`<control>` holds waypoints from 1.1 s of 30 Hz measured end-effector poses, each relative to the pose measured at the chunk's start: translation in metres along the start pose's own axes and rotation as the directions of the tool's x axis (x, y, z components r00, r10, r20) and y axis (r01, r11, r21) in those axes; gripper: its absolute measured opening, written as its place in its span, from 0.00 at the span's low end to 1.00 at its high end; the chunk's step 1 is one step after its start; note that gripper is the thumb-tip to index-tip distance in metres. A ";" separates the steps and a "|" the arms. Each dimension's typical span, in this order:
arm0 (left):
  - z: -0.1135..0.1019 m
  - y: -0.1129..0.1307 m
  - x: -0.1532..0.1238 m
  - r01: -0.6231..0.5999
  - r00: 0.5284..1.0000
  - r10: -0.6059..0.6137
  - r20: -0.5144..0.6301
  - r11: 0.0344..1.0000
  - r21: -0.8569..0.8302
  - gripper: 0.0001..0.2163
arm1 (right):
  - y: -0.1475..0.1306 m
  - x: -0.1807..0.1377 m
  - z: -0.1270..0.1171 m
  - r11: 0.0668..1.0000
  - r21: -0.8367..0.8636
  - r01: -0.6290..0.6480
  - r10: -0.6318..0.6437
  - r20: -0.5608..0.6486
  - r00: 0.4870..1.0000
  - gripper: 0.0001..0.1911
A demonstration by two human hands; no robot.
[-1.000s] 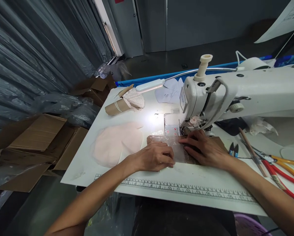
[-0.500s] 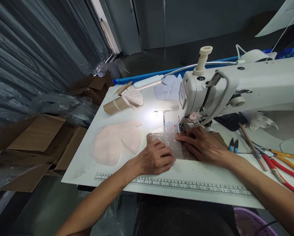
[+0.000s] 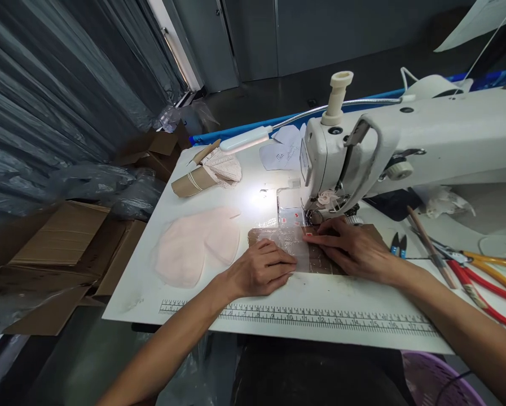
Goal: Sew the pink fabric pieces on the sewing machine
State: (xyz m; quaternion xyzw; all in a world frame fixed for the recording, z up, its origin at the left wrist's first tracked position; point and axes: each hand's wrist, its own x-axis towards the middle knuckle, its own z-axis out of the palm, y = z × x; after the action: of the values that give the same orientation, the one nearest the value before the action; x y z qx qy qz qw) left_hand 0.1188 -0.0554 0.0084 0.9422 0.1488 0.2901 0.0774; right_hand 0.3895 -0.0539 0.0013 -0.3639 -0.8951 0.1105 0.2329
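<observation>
A brown sheet (image 3: pixel 256 237) with a translucent strip (image 3: pixel 302 258) over its middle lies at the front of the sewing machine's needle area (image 3: pixel 312 215). My left hand (image 3: pixel 264 267) rests on the left part, its fingers bent close together and holding the strip against the sheet. From the right, my right hand (image 3: pixel 349 248) reaches in with fingers stretched and apart. One fingertip touches the strip's right edge; another is close to the presser foot. The far edge of the layers meets the metal needle plate (image 3: pixel 287 198). What lies under both palms is hidden.
Pale pink cut fabric (image 3: pixel 197 245) lies left, below a brown roll with lace (image 3: pixel 197 180). Snips (image 3: pixel 399 245), a brown stick (image 3: pixel 430 245) and red-handled scissors (image 3: pixel 468 287) lie right. A lamp (image 3: pixel 246 140) lights the table. Cardboard boxes (image 3: pixel 62 231) stand beside the table.
The whole view has shifted slightly. Both hands keep nearly the same place on the brown sheet and strip, and the right fingers are a little more spread.
</observation>
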 end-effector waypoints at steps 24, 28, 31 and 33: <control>-0.002 0.002 0.002 0.045 0.998 -0.046 0.036 0.999 0.026 0.02 | -0.007 -0.007 -0.003 1.000 0.012 0.015 -0.016 0.133 0.991 0.22; -0.001 0.002 0.002 0.049 0.998 -0.049 0.030 0.999 0.007 0.02 | -0.008 -0.006 -0.004 1.000 0.007 0.020 -0.021 0.116 0.993 0.21; -0.003 0.003 0.002 0.057 0.998 -0.056 0.025 0.998 -0.033 0.03 | -0.012 -0.006 -0.005 1.000 -0.001 0.004 -0.004 0.116 0.993 0.21; -0.007 0.002 0.003 0.063 0.998 -0.063 0.003 0.995 -0.079 0.08 | -0.013 -0.006 -0.006 1.000 -0.009 -0.006 0.007 0.119 0.993 0.21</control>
State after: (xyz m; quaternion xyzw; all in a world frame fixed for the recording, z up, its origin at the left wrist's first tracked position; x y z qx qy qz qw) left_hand 0.1182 -0.0562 0.0162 0.9333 0.1669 0.2929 0.1239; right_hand 0.3882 -0.0671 0.0091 -0.3607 -0.9066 0.1290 0.1772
